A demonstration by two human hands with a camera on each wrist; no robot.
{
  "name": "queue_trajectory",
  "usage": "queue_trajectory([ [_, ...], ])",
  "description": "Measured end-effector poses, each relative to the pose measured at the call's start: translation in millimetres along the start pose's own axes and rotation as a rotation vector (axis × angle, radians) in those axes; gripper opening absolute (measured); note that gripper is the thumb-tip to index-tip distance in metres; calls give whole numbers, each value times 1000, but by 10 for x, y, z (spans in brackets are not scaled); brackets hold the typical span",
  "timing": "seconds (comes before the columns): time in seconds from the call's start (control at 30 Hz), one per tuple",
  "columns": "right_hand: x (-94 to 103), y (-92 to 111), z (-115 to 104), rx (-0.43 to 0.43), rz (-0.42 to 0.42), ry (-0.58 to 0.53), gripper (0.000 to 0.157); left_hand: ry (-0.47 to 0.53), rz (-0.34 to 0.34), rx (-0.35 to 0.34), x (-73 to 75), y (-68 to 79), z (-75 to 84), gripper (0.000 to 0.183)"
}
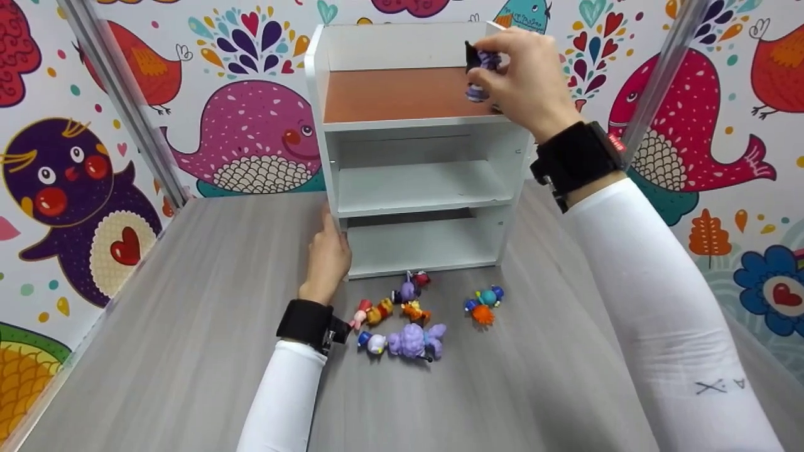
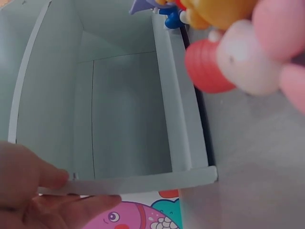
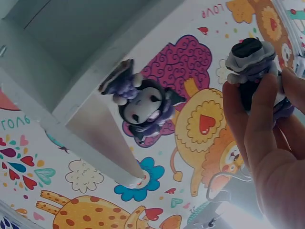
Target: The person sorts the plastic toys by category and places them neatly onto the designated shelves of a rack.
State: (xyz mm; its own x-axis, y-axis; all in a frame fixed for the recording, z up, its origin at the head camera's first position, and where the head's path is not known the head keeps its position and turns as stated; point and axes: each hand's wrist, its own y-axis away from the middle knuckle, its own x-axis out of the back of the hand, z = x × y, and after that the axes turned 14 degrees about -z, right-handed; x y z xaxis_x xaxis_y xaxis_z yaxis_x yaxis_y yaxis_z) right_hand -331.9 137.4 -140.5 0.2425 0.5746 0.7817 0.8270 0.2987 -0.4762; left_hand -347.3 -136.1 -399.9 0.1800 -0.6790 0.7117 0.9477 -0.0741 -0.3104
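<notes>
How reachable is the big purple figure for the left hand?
Likely yes, once the left hand leaves the shelf unit: nothing covers the big purple figure and its near side looks free.

The left sleeve (image 1: 282, 395) and right sleeve (image 1: 666, 307) are showing white, close-fitting cloth, the right 1 creasing faintly. 2 dark marks (image 1: 710, 387), 1 resembling an X, are standing out there. A broad black left wristband (image 1: 304, 321) and right wristband (image 1: 578, 160) are each carrying a small metallic fitting (image 1: 553, 188). A red patch (image 1: 617, 143), possibly lettering, is edging the right wristband.
</notes>
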Motion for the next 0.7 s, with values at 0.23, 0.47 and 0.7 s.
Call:
queue_trajectory([
  [0.23, -105, -114, 74, -31, 27, -12, 34, 5, -2, 1, -4, -8, -3, 57],
  [0.47, -199, -194, 111, -24, 18, 50, 32, 11, 16, -23, -8, -8, -8, 56],
  [0.7, -243, -226, 112, -29, -6, 80, 34, -33, 40, -49, -17, 8, -10, 57],
])
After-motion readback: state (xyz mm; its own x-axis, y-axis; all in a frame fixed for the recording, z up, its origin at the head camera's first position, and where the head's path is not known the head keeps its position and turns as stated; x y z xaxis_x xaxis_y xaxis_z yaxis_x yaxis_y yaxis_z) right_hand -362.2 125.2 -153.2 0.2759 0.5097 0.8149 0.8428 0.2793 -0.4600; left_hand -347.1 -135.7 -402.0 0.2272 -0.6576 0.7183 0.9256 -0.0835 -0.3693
